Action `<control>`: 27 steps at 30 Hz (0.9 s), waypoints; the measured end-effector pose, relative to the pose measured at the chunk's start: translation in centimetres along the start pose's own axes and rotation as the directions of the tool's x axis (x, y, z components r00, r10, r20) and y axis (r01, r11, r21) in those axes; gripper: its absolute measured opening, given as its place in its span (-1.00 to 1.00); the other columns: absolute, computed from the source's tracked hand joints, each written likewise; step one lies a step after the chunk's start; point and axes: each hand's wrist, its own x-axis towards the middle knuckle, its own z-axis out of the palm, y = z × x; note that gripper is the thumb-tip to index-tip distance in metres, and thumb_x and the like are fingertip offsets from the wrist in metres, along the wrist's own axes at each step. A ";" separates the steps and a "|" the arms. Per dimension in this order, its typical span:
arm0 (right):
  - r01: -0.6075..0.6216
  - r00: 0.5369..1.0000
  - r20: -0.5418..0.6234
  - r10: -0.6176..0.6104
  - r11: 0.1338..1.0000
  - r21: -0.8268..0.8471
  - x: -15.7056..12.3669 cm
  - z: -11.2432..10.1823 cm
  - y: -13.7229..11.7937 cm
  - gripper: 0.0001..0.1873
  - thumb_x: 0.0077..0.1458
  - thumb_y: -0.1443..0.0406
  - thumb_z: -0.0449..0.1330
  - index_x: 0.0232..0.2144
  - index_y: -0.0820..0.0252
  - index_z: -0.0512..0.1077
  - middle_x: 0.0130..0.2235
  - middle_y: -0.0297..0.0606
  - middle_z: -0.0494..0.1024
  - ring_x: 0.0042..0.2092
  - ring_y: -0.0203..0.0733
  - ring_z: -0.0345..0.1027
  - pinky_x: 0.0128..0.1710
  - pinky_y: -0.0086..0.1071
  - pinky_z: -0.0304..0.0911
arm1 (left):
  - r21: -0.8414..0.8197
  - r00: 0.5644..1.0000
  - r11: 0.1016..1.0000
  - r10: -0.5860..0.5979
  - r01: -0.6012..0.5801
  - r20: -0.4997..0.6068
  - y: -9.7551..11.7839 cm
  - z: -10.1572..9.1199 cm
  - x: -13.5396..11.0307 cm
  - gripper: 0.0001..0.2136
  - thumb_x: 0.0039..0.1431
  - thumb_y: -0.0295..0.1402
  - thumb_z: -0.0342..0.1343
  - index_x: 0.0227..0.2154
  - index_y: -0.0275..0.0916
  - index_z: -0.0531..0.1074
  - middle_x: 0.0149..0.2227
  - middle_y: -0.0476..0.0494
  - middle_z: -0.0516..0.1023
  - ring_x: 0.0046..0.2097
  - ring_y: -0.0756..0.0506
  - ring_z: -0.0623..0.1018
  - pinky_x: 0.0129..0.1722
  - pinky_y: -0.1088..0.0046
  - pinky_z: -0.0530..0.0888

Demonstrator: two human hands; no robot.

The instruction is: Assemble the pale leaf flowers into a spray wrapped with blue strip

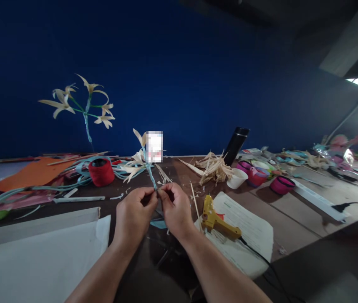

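Between both hands stands an artificial flower stem (151, 174), wrapped in light blue and topped with cream petals. My left hand (136, 210) pinches its lower end between thumb and fingers. Close beside it, my right hand (176, 207) is closed at the same end of the stem, fingertips nearly touching the left ones. Further left, a finished-looking spray of cream flowers (87, 107) on a blue-wrapped stem shows against the blue wall. A scrap of light blue material (160, 224) lies below my hands.
A yellow glue gun (215, 221) rests on printed paper (245, 227) at the right, its cord trailing off the table. Behind are dried husks (214, 168), a black flask (237, 145), a white cup (238, 179) and a power strip (319, 200). Leftward are a red spool (101, 172) and white sheets (46, 256).
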 end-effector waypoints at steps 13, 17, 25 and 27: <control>-0.141 0.989 0.070 0.131 0.976 0.163 0.4 -0.5 0.0 -0.90 0.01 0.30 0.11 -0.49 0.21 0.32 -0.62 -0.46 0.27 -0.60 -0.40 0.09 -0.62 -0.53 0.08 | -0.006 0.989 0.999 -0.046 0.047 0.140 0.4 -1.0 0.5 -0.74 0.02 -0.17 0.02 -0.34 -0.16 0.53 -0.38 0.01 0.62 -0.34 -0.09 0.56 -0.37 0.53 0.39; -0.121 0.992 0.062 0.114 0.985 0.123 0.5 -0.7 -0.1 -0.89 0.00 0.31 0.12 -0.51 0.23 0.39 -0.60 -0.41 0.33 -0.59 -0.39 0.15 -0.62 -0.53 0.11 | 0.106 0.985 0.993 -0.069 0.052 0.158 0.1 -1.7 0.9 -0.75 -0.03 -0.16 0.05 -0.38 -0.13 0.54 -0.39 -0.02 0.63 -0.37 -0.13 0.57 -0.41 0.49 0.40; -0.072 0.995 0.073 0.066 0.994 0.077 -2.4 -7.5 -4.6 -0.80 0.08 0.18 0.08 -0.24 0.04 0.41 -0.37 -0.33 0.45 -0.53 -0.34 0.32 -0.59 -0.49 0.20 | 0.182 0.964 0.966 -0.215 0.185 0.158 0.8 -2.2 1.3 -0.82 -0.03 -0.12 0.05 -0.45 -0.01 0.50 -0.52 0.15 0.61 -0.48 -0.08 0.54 -0.49 0.46 0.41; -0.058 0.998 0.018 0.060 0.994 -0.096 -2.6 -11.6 -4.9 -0.81 0.09 0.19 0.08 -0.31 0.06 0.46 -0.55 -0.36 0.42 -0.56 -0.30 0.29 -0.63 -0.48 0.14 | 0.169 0.977 0.974 -0.171 0.149 0.126 0.9 -2.1 1.0 -0.82 -0.01 -0.13 0.05 -0.44 -0.02 0.50 -0.49 0.12 0.61 -0.47 -0.09 0.54 -0.43 0.42 0.43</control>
